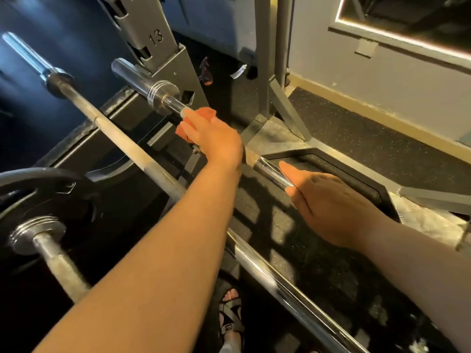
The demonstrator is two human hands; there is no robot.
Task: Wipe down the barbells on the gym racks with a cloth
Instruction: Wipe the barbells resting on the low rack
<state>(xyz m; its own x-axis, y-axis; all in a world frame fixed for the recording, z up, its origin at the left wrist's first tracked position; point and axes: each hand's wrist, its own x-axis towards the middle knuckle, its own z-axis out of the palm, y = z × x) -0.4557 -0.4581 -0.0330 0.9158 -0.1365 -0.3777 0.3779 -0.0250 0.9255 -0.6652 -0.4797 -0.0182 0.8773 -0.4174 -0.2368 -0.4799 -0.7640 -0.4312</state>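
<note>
A chrome barbell [267, 170] runs from its ringed collar at the rack down to the right. My left hand [214, 141] grips the shaft just below the collar, with an orange cloth [205, 114] wrapped under the fingers. Further down the same shaft, my right hand [328, 207] holds the bar between thumb and fingers. The stretch of shaft beneath each hand is hidden.
A second barbell [122, 138] lies parallel below, passing under my left forearm. A third bar with a black plate [38, 200] is at lower left. The grey rack upright [153, 34] marked 13 stands behind. My sandalled foot [230, 319] is on the dark rubber floor.
</note>
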